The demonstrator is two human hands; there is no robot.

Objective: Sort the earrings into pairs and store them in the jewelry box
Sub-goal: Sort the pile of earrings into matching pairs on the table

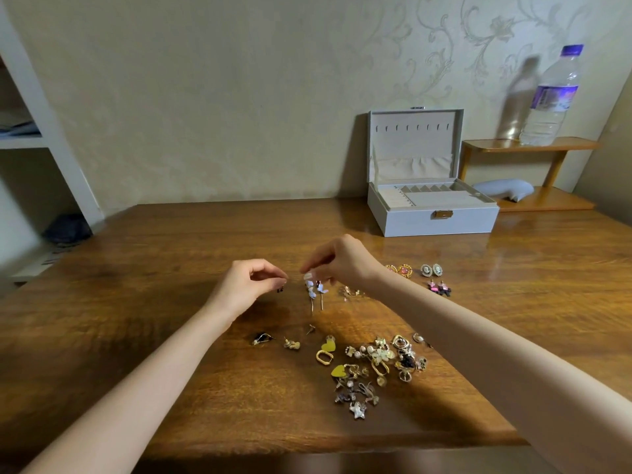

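Observation:
A heap of mixed earrings [376, 364] lies on the wooden table [136, 302] in front of me. My left hand [244, 285] pinches a small dark earring [280, 289] just above the table. My right hand [342, 261] pinches the top of a pair of pale blue drop earrings [315, 292] hanging from its fingertips. Sorted pairs lie to the right: gold-pink studs [399, 270], oval cameo studs [431, 269], pink-black earrings [439, 288]. The white jewelry box [434, 217] stands open at the back right.
Loose earrings lie apart on the left of the heap, among them a black-gold one [262, 338] and a small gold one [291, 344]. A water bottle [550, 97] stands on a small wooden shelf [526, 145]. A white shelving unit [44, 142] is at the left.

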